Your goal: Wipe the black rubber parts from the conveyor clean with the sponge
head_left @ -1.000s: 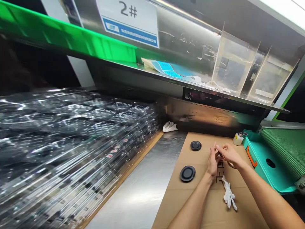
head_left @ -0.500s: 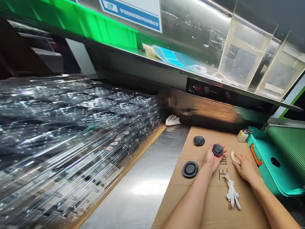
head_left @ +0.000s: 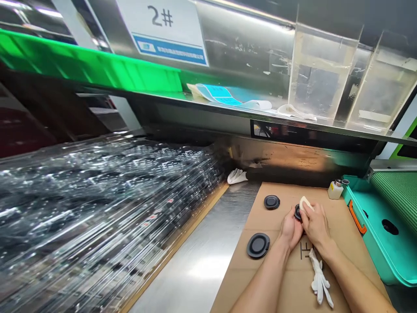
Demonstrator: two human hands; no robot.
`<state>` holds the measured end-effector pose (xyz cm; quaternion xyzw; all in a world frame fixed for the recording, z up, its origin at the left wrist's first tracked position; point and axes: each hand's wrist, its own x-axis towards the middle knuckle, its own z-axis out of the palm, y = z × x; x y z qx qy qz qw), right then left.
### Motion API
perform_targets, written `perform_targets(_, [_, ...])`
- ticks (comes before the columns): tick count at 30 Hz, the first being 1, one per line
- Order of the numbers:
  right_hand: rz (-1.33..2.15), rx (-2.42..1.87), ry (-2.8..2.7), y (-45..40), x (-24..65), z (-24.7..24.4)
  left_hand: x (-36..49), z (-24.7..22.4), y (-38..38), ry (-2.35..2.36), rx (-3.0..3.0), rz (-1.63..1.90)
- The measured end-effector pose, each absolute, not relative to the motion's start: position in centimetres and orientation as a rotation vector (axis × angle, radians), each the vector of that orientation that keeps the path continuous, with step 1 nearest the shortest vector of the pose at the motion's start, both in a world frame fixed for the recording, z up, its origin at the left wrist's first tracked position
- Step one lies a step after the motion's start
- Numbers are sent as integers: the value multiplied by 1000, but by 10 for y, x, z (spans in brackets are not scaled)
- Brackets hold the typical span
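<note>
My left hand [head_left: 289, 231] cradles a small black round-cornered disc-like part [head_left: 297, 212], its fingers curled beneath and partly hidden. A cream-coloured pad [head_left: 305, 201], perhaps a sponge, is pinched in my right hand [head_left: 315, 227] and sits against the part's right side. To the left, on the cardboard sheet [head_left: 241, 282], lie a similar black part [head_left: 271, 202] and a larger black part [head_left: 258, 245] with a raised ring. A white glove [head_left: 319, 280] rests below my right wrist.
Right of the cardboard stands a teal bin [head_left: 387, 261] with an orange handle [head_left: 357, 219], beside a green conveyor belt [head_left: 397, 187]. A white bottle [head_left: 335, 190] stands at its back corner. Stacked clear plastic trays [head_left: 114, 217] fill the left. A metal shelf [head_left: 228, 106] overhangs the back.
My right hand has lifted the cream pad off the cardboard and brought it left onto the black part in my left hand. The camera view has tilted upward slightly.
</note>
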<state>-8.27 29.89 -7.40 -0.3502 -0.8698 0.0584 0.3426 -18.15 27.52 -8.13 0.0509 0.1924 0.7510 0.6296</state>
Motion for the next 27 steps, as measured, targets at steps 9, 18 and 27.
perform_targets(9, [227, -1234, -2257, 312, -61, -71, -175, -77, 269, 601, 70, 1699])
perform_targets(18, [812, -1006, -2253, 310, -43, -59, -178, -76, 265, 647, 114, 1730])
perform_targets(27, [951, -885, -2095, 310, -53, -63, -170, -88, 265, 713, 285, 1668])
